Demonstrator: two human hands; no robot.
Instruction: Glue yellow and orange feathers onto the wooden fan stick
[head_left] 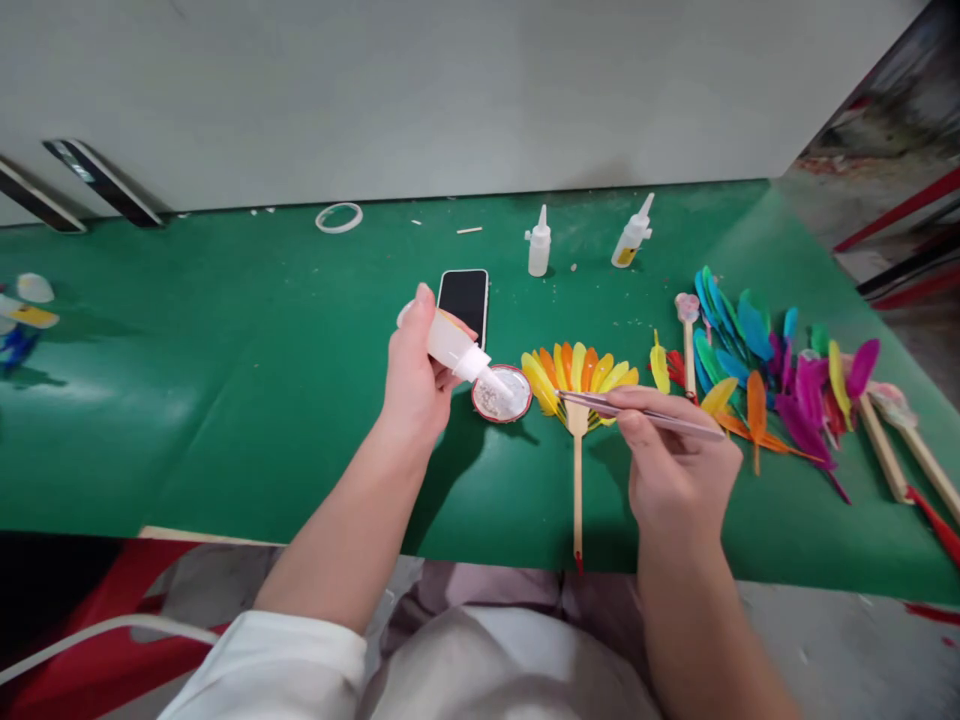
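Wearing a white fabric top (502,660), nearest the camera. Pinching slim silver metal tweezers (684,427) in the right hand (679,470), with fingers pressed close; not making out any feather gripped at the tips. Holding those tips at the left side of a yellow-and-orange feather fan with a pale wooden handle (576,420), lying on the green surface (225,400). Curling left hand (414,388) fingers round a translucent white plastic bottle (454,345), pointing its nozzle down over a round red-rimmed dish (529,400) just left of the fan. Risking overflow or drips from squeezing too hard; risking shoving the dish into the feathers by catching its rim. Possibly bending or shifting feathers by pressing the tweezers. Possibly spotting the black-screened phone (463,292) by swinging the nozzle away.
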